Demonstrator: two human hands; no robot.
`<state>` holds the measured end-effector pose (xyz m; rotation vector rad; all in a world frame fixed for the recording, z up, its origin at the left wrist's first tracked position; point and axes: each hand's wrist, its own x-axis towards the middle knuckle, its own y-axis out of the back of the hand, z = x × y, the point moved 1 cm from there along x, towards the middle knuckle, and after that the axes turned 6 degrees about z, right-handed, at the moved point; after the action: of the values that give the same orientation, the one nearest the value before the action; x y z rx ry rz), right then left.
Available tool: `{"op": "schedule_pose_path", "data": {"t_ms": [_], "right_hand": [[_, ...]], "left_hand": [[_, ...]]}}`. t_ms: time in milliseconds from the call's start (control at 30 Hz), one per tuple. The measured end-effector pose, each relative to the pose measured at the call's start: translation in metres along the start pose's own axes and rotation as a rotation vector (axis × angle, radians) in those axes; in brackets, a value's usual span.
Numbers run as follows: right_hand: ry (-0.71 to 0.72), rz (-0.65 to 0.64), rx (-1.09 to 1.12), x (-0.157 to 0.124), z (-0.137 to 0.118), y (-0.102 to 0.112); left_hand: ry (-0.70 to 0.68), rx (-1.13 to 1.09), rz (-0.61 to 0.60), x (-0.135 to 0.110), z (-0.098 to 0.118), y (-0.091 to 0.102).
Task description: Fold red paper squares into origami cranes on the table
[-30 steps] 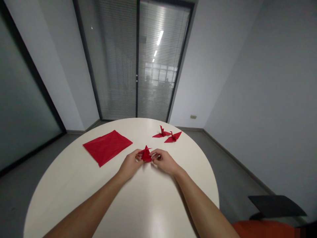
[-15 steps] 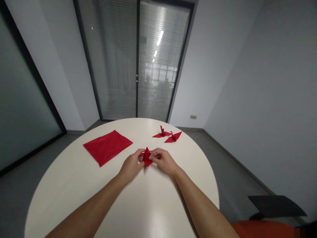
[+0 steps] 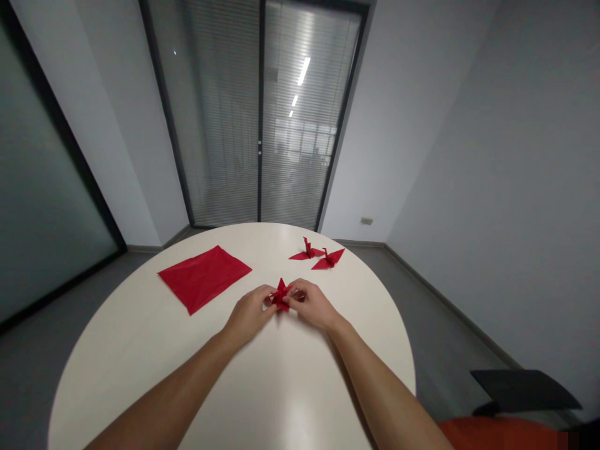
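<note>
Left hand (image 3: 247, 314) and right hand (image 3: 313, 305) both pinch a folded red paper (image 3: 281, 294).
It sits between them, over the white counter (image 3: 262, 387); from there, a red sheet (image 3: 205, 279) lies toward ten o'clock, one paper bird (image 3: 308, 252) toward one o'clock and another bird (image 3: 330, 259), just beside it, toward two.

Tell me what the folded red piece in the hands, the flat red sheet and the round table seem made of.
Folded red piece: probably matte paper, judging by its crisp points.
Flat red sheet: likely thin matte paper, faintly creased, though fabric isn't ruled out.
Round table: smooth, pale top with a glossy reflection; perhaps laminate or painted board.
</note>
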<state>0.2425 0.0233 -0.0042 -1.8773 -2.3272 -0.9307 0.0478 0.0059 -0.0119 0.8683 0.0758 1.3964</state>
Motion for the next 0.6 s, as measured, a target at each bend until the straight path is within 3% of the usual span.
{"op": "schedule_pose_path", "data": {"t_ms": [300,600], "right_hand": [[0.031,0.052,0.019,0.001,-0.001,-0.001],[-0.186,0.008,0.178,0.000,0.006,-0.002]], "left_hand": [[0.028,-0.018,0.044,-0.001,0.002,0.001],[0.096,-0.060,0.021,-0.001,0.007,0.002]]}}
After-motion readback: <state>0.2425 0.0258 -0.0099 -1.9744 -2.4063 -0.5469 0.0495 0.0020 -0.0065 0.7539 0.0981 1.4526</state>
